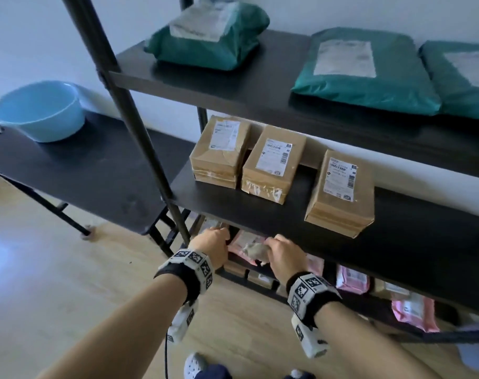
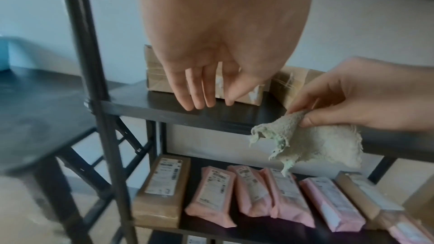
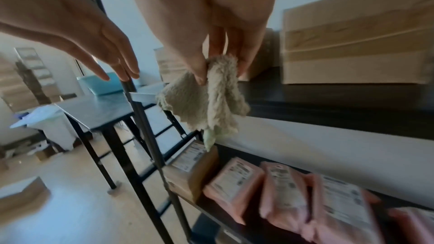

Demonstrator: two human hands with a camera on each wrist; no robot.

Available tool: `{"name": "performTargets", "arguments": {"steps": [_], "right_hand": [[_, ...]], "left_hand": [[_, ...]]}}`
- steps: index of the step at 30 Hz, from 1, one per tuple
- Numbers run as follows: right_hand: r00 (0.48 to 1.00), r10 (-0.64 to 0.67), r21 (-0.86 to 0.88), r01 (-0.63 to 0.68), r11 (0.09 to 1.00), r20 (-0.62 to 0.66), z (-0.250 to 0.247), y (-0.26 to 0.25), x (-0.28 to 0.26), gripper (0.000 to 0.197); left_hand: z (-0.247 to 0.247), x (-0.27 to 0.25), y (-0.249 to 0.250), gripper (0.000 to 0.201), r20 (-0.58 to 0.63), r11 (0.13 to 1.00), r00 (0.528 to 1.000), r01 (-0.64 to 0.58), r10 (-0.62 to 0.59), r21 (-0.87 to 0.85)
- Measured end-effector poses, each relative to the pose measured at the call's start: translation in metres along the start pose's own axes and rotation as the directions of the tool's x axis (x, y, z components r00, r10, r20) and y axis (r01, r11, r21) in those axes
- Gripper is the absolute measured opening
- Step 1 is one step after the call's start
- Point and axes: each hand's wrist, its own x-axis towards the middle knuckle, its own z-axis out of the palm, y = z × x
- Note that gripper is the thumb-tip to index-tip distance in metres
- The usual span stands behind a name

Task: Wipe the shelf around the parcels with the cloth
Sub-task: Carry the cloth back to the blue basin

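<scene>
My right hand (image 1: pixel 280 250) pinches a crumpled beige cloth (image 1: pixel 253 250) between thumb and fingers, just below and in front of the black middle shelf (image 1: pixel 260 214). The cloth (image 3: pixel 206 99) hangs loose from the fingertips in the right wrist view, and the cloth (image 2: pixel 312 142) shows at the right of the left wrist view. My left hand (image 1: pixel 213 243) hovers beside it, fingers straight and relaxed, holding nothing; its fingers (image 2: pixel 197 90) point down near the shelf's front edge. Three brown cardboard parcels (image 1: pixel 273 162) stand on the shelf, one (image 1: pixel 342 192) near the front.
Green mailer bags (image 1: pixel 366 69) lie on the upper shelf. Pink and brown parcels (image 2: pixel 246 194) fill the lower shelf. A black upright post (image 1: pixel 140 127) stands left of my hands. A blue bowl (image 1: pixel 41 110) sits on a black side table (image 1: pixel 82 173).
</scene>
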Motion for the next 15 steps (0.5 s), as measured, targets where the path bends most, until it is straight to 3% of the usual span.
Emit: {"name": "performTargets", "arguments": {"steps": [5, 15], "right_hand": [[0.998, 0.042, 0.118, -0.047, 0.992, 0.048, 0.017, -0.098, 0.026, 0.023], [0.988, -0.101, 0.145, 0.084, 0.986, 0.118, 0.042, -0.256, 0.105, 0.022]], "left_hand": [[-0.040, -0.018, -0.093, 0.033, -0.049, 0.998, 0.998, 0.036, -0.034, 0.043], [-0.093, -0.027, -0.240, 0.034, -0.090, 0.979, 0.980, 0.186, -0.179, 0.079]]}}
